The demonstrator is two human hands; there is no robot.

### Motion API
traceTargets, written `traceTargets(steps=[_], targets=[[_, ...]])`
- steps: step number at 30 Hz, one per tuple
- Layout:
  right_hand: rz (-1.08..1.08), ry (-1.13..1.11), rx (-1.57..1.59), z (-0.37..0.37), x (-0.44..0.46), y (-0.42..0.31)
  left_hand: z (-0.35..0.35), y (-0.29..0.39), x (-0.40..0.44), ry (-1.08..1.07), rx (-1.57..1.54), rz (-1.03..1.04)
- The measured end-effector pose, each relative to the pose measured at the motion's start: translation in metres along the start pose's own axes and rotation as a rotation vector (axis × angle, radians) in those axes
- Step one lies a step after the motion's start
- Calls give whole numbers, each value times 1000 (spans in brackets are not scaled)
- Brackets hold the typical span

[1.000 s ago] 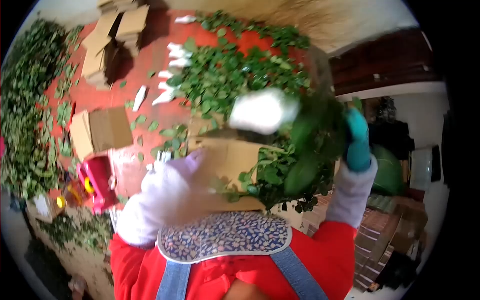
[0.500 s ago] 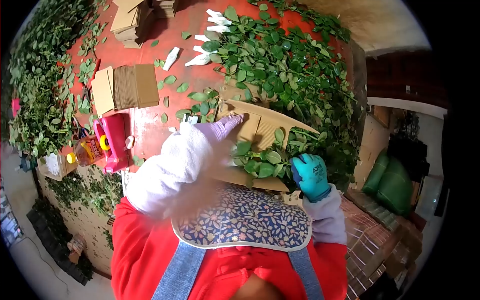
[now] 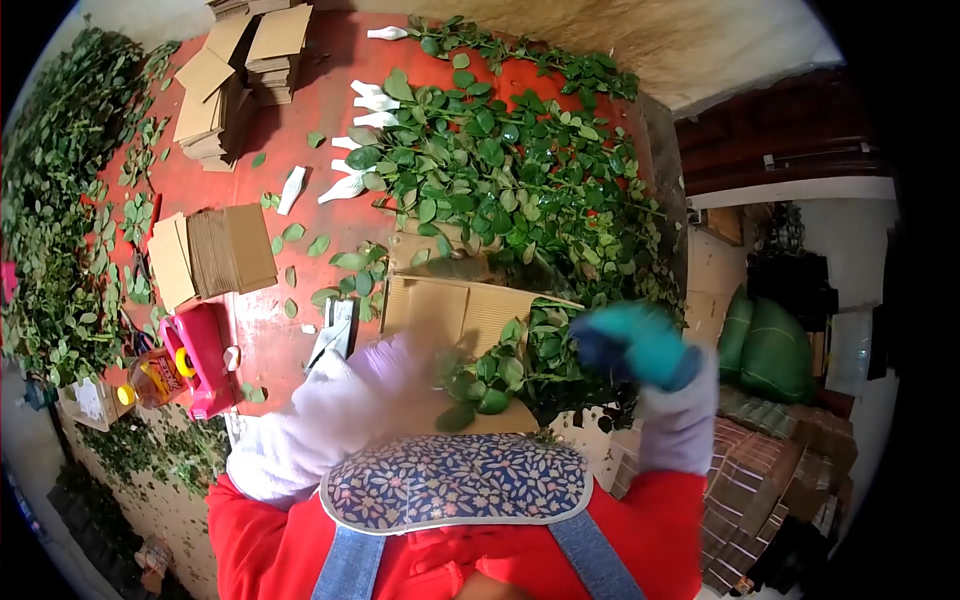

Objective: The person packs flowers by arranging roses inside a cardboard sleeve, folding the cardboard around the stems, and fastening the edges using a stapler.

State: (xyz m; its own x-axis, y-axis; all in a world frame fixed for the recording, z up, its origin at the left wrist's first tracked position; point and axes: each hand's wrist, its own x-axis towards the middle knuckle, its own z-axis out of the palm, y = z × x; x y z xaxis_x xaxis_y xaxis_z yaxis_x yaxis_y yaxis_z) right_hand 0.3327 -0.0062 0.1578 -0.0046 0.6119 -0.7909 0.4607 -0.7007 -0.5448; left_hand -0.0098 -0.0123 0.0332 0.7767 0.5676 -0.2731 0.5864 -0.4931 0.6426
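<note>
My left hand [image 3: 395,365], in a pale lilac glove, is smeared by motion over the near left side of a corrugated cardboard sheet [image 3: 500,312]. Whether it holds anything is unclear. Leafy green stems [image 3: 490,385] lie on the cardboard between my hands. My right hand [image 3: 640,345], in a teal and dark blue glove, is raised at the right end of these stems. Its fingers look bent but are blurred, and no held thing shows. Left of the cardboard lies a silver metal tool [image 3: 338,325], perhaps a stapler.
Leafy stems [image 3: 520,180], several with white-wrapped ends, cover the table's back right. Folded cardboard pieces [image 3: 225,255] and taller cardboard stacks [image 3: 215,115] stand left. A pink container [image 3: 200,365] and yellow-capped bottle [image 3: 155,380] sit near the left edge. More foliage [image 3: 60,200] lies far left.
The view has shifted, so the table scene sits further left and lower. My left hand has drawn back toward my body from the cardboard. My right hand has lifted off the stems.
</note>
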Motion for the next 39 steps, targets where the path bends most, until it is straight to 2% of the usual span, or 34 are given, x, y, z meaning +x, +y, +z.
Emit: traceTargets(steps=[1,2,3,4,5,6,7,8,9,11,13,14,16,18,19,21,23,25,26,27,28,29,31,34,35,37,39], targets=[[-200,100,353,-11,12,-16,-11,8,-4,47,-116,5],[-451,231,133,-17,25,-38,-11,10,-5,70,-167,7],[-918,456,-530,-21,49,-61,-12,12,-6,93,-217,10],[-1093,539,-728,-19,80,-77,-2,9,-7,108,-185,1],[-1127,569,-860,-14,122,-86,2,8,-7,127,-150,-9],[-1048,508,-1057,-12,167,-82,-1,9,-6,112,-114,-9],[-843,448,-1209,-8,221,-70,-3,10,-4,97,-78,-8],[-435,382,-1457,5,246,-81,-6,11,-3,82,-41,-6],[-267,397,-1554,15,255,-83,-4,8,-1,61,66,10],[-148,326,-1596,12,307,-57,4,4,-3,81,44,3],[-303,434,-1495,11,310,-39,-18,17,-1,84,-41,-40],[-296,421,-1501,7,306,-34,-7,13,-2,81,-55,-41],[-542,469,-1327,-6,284,-42,16,-1,-4,129,48,-7],[-850,502,-1080,-13,232,-55,7,8,0,129,6,-45],[-865,510,-1016,-11,197,-65,1,11,-1,125,-10,-61],[-1098,502,-888,-9,154,-74,-8,12,-2,196,-7,-17],[-1120,409,-764,0,122,-83,-19,19,-5,260,13,59],[-1206,435,-848,3,139,-74,-53,45,2,80,-88,-41],[-1112,394,-963,1,161,-68,-35,32,0,100,-82,-28],[-1172,464,-961,-1,188,-56,-17,20,-3,120,-75,-15],[-1086,437,-1037,-2,205,-52,1,8,-5,140,-68,-1],[-1080,450,-1028,-1,219,-48,-5,11,-4,96,-110,18],[-1067,532,-968,17,240,-39,-5,21,-2,148,-116,14],[-969,432,-1176,24,231,-44,4,9,-6,87,-53,-44],[-970,440,-1178,23,224,-44,7,6,-6,109,-34,-31],[-1056,590,-1164,20,217,-42,6,7,-4,135,-17,-15],[-1054,576,-1190,4,218,-45,-3,15,-3,94,-71,-38]])
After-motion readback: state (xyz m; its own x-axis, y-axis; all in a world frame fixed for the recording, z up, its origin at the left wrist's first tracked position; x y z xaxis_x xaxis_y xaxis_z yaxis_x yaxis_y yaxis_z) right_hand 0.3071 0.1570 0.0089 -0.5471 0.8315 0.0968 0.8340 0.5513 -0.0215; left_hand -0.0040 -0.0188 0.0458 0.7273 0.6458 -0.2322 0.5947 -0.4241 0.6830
